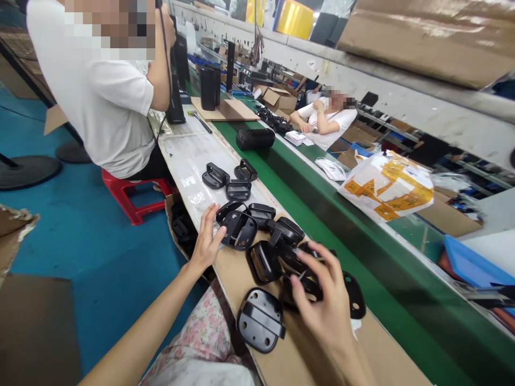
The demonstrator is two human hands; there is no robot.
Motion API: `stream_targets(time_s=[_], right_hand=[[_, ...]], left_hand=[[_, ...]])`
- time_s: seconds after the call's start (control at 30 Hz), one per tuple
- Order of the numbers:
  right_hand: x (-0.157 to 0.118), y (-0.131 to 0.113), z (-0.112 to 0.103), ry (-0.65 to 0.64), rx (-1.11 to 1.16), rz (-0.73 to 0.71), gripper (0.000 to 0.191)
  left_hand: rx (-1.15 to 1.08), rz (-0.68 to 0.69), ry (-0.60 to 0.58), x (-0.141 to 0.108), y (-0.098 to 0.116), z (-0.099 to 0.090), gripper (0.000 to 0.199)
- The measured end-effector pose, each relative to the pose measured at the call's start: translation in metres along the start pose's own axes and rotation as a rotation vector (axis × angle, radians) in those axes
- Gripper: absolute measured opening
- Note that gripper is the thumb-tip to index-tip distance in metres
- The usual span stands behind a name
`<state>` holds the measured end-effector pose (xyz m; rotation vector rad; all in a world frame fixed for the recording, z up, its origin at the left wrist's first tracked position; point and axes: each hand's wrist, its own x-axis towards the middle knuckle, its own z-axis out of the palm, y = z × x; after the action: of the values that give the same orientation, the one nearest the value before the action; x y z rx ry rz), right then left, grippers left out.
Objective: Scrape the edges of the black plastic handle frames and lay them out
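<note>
Several black plastic parts with raised handle-like bars lie in a loose pile in front of me. My left hand point(208, 241) is at the pile's left side, fingers stretched and thumb apart, against the edge of a tilted black part point(240, 229); whether it bears any weight I cannot tell. Over the right of the pile is my right hand point(325, 289), its fingers spread above dark parts that it partly hides. Closer to me, a single black plate with a bar point(260, 320) lies flat on the cardboard point(293, 354).
Further along the bench stand more black handled parts point(238, 188). A green conveyor belt point(298, 185) runs along the right, carrying a black cylindrical item point(255, 139). A taped white package point(388, 185) sits beyond it. One person sits on a red stool point(134, 198) at left; another sits across.
</note>
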<state>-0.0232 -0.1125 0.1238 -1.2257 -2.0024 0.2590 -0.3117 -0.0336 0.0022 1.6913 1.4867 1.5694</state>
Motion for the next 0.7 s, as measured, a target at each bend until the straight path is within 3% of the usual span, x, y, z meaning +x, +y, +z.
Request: stream_targets(time_s=[0.07, 0.17, 0.2, 0.27, 0.43, 0.57, 0.7], right_hand=[[-0.031, -0.027, 0.022, -0.095, 0.172, -0.147, 0.049], [-0.084, -0.048, 0.07, -0.446, 0.501, -0.335, 0.031], [-0.098, -0.049, 0.085, -0.539, 0.489, -0.346, 0.025], [-0.114, -0.045, 0.105, -0.555, 0.387, -0.437, 0.013], [-0.095, -0.031, 0.1, -0.637, 0.303, -0.346, 0.024], [-0.081, -0.035, 0.095, -0.607, 0.29, -0.325, 0.025], [-0.087, -0.041, 0.106, -0.553, 0.298, -0.333, 0.026]], left_hand=[[-0.012, 0.0, 0.024, -0.003, -0.001, 0.001, 0.061], [-0.03, -0.011, 0.052, -0.005, -0.003, 0.001, 0.061], [-0.035, -0.016, 0.056, -0.006, -0.003, 0.001, 0.061], [-0.045, -0.025, 0.054, -0.006, -0.004, 0.001, 0.061], [-0.039, -0.034, 0.027, -0.01, -0.004, -0.001, 0.061], [-0.027, -0.042, 0.046, -0.01, -0.004, 0.0, 0.061], [-0.025, -0.051, 0.056, -0.011, -0.004, 0.0, 0.061]])
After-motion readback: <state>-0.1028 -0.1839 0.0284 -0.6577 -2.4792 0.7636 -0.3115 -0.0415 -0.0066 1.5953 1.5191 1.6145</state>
